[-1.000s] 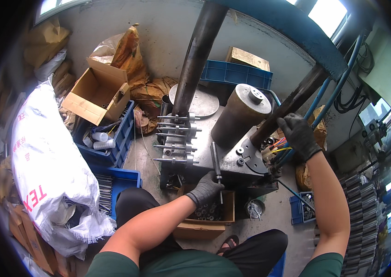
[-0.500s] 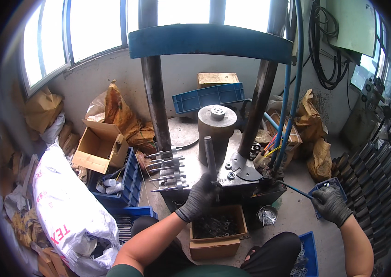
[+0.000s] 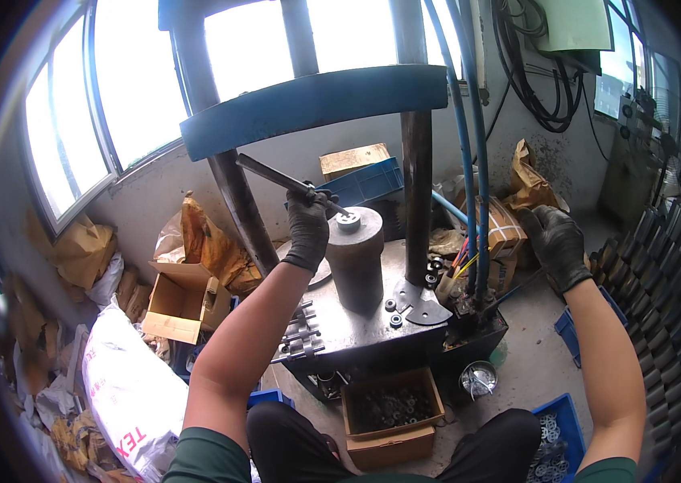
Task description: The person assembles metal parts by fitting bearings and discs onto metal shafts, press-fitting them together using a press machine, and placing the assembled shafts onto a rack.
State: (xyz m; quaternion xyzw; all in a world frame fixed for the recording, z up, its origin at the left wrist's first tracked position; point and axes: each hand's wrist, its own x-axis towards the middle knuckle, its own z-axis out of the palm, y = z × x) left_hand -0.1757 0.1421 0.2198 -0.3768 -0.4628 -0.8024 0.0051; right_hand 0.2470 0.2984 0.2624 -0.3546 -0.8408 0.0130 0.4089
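My left hand [image 3: 307,229], in a dark glove, is closed around a grey metal rod [image 3: 264,171]. The rod slants down to the right, its lower end at the small slotted round piece [image 3: 348,221] on top of the thick metal cylinder [image 3: 355,270]. Whether the rod touches that piece I cannot tell. My right hand [image 3: 558,245], gloved too, is raised at the right with its fingers loosely extended. A thin lever [image 3: 517,291] runs up from the machine's right side toward this hand's heel; contact is unclear. Shafts with collars [image 3: 302,336] lie along the bench's left edge.
A blue crossbeam [image 3: 316,109] spans two dark columns above the bench. Curved plates [image 3: 427,312] and small rings [image 3: 396,320] lie right of the cylinder. A cardboard box [image 3: 393,435] of dark rings stands below, beside a small metal bowl [image 3: 479,378]. Blue hoses [image 3: 481,177] hang at right.
My left hand has lifted the rod from the bench front to the cylinder's top, tilting it from upright to slanted. My right hand and the lever have risen. The view has shifted.
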